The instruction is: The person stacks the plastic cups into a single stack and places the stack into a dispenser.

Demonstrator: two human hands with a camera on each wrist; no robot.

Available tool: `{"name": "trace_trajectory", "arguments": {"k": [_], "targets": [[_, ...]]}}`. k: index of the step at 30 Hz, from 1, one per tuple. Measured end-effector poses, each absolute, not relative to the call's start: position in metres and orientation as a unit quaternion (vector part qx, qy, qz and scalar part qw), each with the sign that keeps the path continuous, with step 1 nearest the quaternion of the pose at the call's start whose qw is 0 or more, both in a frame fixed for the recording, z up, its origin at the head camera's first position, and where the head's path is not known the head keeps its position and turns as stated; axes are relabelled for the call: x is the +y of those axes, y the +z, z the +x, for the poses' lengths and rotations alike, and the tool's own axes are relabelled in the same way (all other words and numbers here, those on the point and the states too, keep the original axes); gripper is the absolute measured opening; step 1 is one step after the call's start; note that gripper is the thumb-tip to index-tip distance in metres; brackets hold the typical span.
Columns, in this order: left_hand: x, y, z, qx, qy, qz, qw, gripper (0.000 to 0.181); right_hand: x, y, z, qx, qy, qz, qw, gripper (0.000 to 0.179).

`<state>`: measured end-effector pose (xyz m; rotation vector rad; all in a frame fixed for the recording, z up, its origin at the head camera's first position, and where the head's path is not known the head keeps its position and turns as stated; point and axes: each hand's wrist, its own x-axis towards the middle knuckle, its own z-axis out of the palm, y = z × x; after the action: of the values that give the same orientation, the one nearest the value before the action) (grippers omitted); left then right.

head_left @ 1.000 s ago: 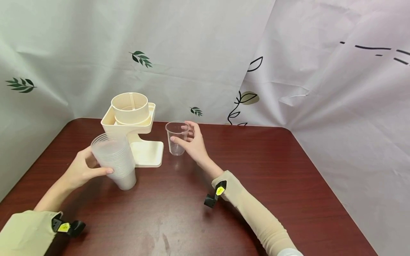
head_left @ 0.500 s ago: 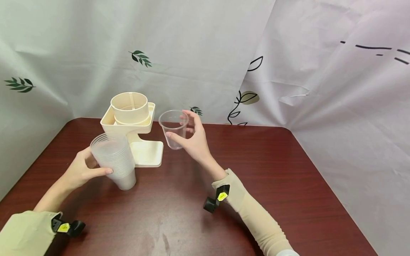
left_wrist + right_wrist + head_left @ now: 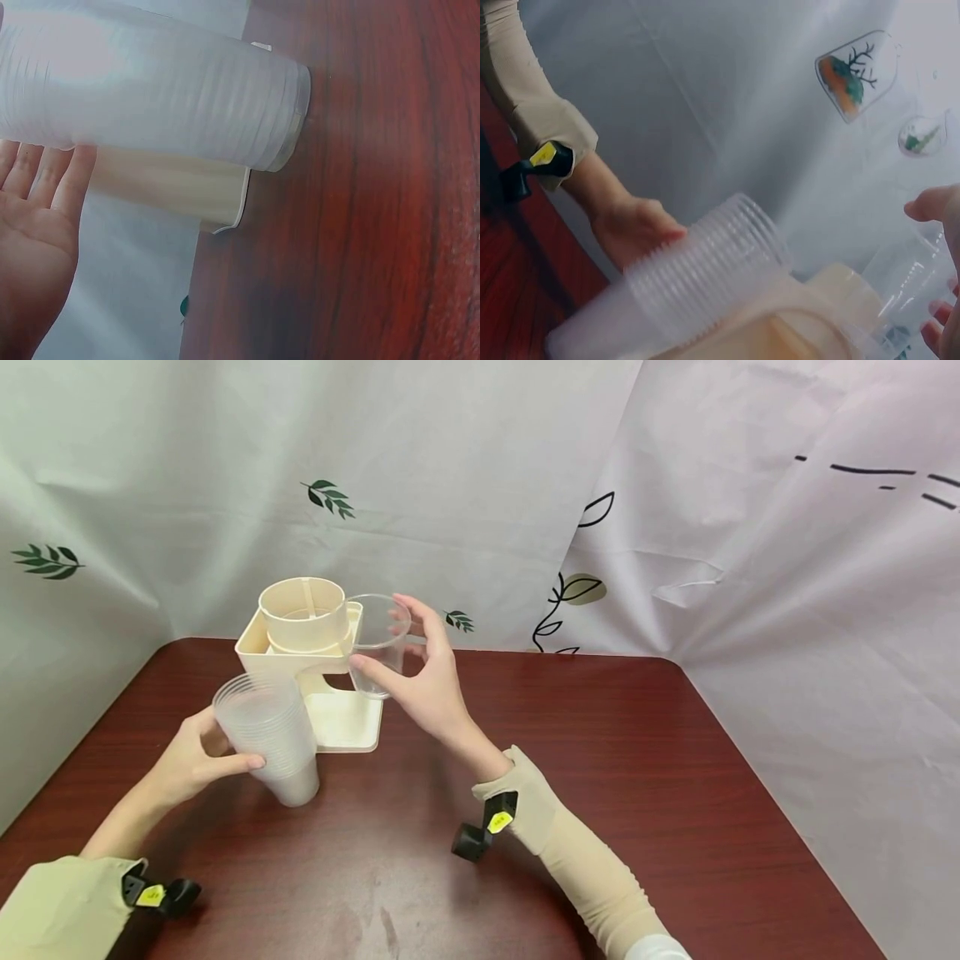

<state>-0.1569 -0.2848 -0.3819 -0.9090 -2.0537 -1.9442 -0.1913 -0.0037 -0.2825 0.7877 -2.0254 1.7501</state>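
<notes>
A tall stack of clear plastic cups (image 3: 273, 735) stands near the table's left side, and my left hand (image 3: 191, 756) grips it with the thumb across its front. In the left wrist view the cup stack (image 3: 172, 90) lies across the top, the left palm (image 3: 37, 240) below it. My right hand (image 3: 423, 672) holds a single clear plastic cup (image 3: 375, 652) upright, thumb in front and fingers behind. That cup is raised above the table and overlaps the right edge of a cream-coloured stand (image 3: 348, 718) in the head view.
The cream stand carries a square tray (image 3: 255, 639) with a round open holder (image 3: 307, 631) on top, and has a flat base. The reddish-brown table (image 3: 600, 760) ends at a pale printed curtain (image 3: 465, 485) behind it.
My right hand has lifted the single cup off the table and carried it left and up toward the cream stand. The left hand and the cup stack stay in place.
</notes>
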Motion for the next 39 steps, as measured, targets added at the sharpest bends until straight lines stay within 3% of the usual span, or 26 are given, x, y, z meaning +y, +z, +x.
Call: {"name": "trace_trajectory", "arguments": {"k": [17,27,39], "targets": [[-0.282,-0.381,-0.155,-0.691,-0.651,-0.307,0.069,0.078,-0.029,-0.268,-0.18,-0.62,0.679,0.373,0.125,0.07],[-0.282,-0.38,-0.156,-0.688,-0.651,-0.313,0.068,0.078,-0.04,-0.251,-0.161,-0.636,0.665,0.384,0.072,0.07],[-0.283,-0.381,-0.154,-0.68,-0.658,-0.316,0.063,0.08,-0.056,-0.265,-0.156,-0.702,0.594,0.392,0.036,0.068]]}}
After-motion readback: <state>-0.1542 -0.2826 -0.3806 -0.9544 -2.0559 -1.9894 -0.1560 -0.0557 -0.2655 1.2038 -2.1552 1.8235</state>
